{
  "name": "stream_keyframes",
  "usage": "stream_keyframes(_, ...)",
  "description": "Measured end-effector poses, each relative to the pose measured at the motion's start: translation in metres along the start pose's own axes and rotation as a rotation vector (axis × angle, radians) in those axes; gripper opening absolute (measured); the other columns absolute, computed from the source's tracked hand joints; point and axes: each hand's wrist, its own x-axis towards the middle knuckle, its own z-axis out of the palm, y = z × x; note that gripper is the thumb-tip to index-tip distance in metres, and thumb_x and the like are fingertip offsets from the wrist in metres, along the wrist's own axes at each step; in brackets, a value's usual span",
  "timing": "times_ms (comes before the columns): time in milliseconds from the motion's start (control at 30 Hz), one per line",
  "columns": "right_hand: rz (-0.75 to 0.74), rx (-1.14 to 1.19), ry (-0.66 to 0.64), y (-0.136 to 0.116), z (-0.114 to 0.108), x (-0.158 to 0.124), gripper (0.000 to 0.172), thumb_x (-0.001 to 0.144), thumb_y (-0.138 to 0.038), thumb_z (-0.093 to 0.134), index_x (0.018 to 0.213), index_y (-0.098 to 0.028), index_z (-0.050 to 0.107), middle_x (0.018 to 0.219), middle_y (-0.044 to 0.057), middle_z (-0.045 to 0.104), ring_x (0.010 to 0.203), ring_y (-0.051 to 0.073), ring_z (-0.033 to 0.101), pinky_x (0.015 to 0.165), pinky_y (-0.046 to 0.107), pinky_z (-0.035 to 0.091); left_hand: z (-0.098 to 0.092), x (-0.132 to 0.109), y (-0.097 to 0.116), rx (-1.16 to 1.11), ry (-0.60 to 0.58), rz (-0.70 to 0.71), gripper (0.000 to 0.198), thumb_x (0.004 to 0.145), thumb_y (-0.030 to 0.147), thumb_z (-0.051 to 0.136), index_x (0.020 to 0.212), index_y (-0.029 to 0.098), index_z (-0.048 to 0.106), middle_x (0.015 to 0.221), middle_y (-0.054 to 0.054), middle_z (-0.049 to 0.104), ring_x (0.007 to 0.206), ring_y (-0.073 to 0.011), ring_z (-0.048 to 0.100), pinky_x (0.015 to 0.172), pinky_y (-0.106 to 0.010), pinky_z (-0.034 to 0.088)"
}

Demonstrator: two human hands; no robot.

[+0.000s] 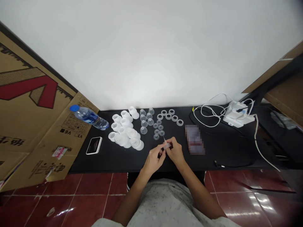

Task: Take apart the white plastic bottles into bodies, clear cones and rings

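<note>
My left hand (153, 157) and my right hand (175, 151) meet at the front of the black table, fingertips pinched on a translucent ring (167, 146). A small pointed tip sticks up at its far side; whether it is part of the ring I cannot tell. Just beyond my fingers lie several small clear discs with raised centres (156, 136). Farther back are several larger translucent rings (174, 118). To their left stand several clear domed caps (144, 130), and then a cluster of white, wide-mouthed pieces (121, 138), some overlapping. My fingers partly cover the held ring.
A water bottle with a blue cap (88, 116) and a white-edged device (94, 145) are at the left, beside a large cardboard box (35, 104). On the right are a blurred-out flat object (194, 140), a white power strip (236, 115) and loose cables (208, 124). A white wall (151, 56) stands behind.
</note>
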Motion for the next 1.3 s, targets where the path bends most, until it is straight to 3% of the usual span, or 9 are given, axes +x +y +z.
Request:
stream_keyframes(333, -0.136, -0.018, -0.009, 0.004, -0.002, -0.003, 0.015, 0.09, -0.02, 0.063, 0.103, -0.028, 0.065, 0.097, 0.005, 0.082, 0.083, 0.024, 0.081, 0.077, 0.035, 0.064, 0.004, -0.004, -0.003, -0.102, 0.063, -0.022, 0.035, 0.105, 0.021, 0.059, 0.14, 0.024, 0.062, 0.087, 0.001, 0.069, 0.073, -0.0139, 0.066, 0.078, -0.027, 0.058)
stream_keyframes(467, -0.164, -0.056, -0.029, 0.004, -0.002, -0.001, 0.02, 0.091, -0.019, 0.063, 0.109, -0.026, 0.068, 0.095, 0.005, 0.081, 0.08, 0.024, 0.08, 0.076, 0.034, 0.064, 0.007, -0.005, -0.005, -0.12, 0.119, -0.054, 0.031, 0.105, 0.02, 0.06, 0.135, 0.024, 0.059, 0.099, -0.002, 0.074, 0.077, -0.0146, 0.069, 0.08, -0.027, 0.059)
stream_keyframes(700, -0.286, -0.07, -0.153, -0.007, -0.004, 0.001, 0.032, 0.102, -0.017, 0.056, 0.13, -0.027, 0.067, 0.119, 0.01, 0.081, 0.104, 0.026, 0.081, 0.09, 0.039, 0.066, 0.008, -0.005, -0.009, -0.101, 0.191, -0.093, 0.022, 0.106, 0.019, 0.058, 0.127, 0.025, 0.06, 0.108, -0.005, 0.077, 0.091, -0.0181, 0.076, 0.085, -0.03, 0.061)
stream_keyframes(900, -0.336, -0.013, -0.232, -0.019, -0.011, 0.0, 0.055, 0.101, -0.014, 0.054, 0.153, -0.029, 0.053, 0.137, 0.012, 0.074, 0.097, 0.023, 0.078, 0.082, 0.036, 0.066, 0.006, -0.003, -0.008, -0.105, 0.293, -0.147, 0.017, 0.109, 0.026, 0.057, 0.126, 0.024, 0.058, 0.106, -0.007, 0.077, 0.097, -0.0207, 0.079, 0.087, -0.032, 0.061)
stream_keyframes(1033, -0.33, 0.027, -0.253, -0.021, -0.013, -0.001, 0.057, 0.099, -0.014, 0.057, 0.154, -0.029, 0.053, 0.134, 0.011, 0.073, 0.084, 0.019, 0.074, 0.078, 0.035, 0.066, 0.005, -0.003, -0.006, -0.084, 0.313, -0.14, 0.015, 0.11, 0.027, 0.057, 0.124, 0.023, 0.058, 0.102, -0.006, 0.076, 0.09, -0.0199, 0.078, 0.083, -0.03, 0.061)
stream_keyframes(1300, -0.399, -0.019, -0.149, -0.012, -0.007, 0.0, 0.048, 0.099, -0.011, 0.058, 0.145, -0.026, 0.061, 0.125, 0.01, 0.079, 0.098, 0.022, 0.08, 0.081, 0.034, 0.068, 0.007, -0.005, -0.009, -0.03, 0.295, -0.077, 0.012, 0.11, 0.024, 0.055, 0.122, 0.022, 0.057, 0.101, -0.005, 0.075, 0.092, -0.0189, 0.077, 0.084, -0.03, 0.062)
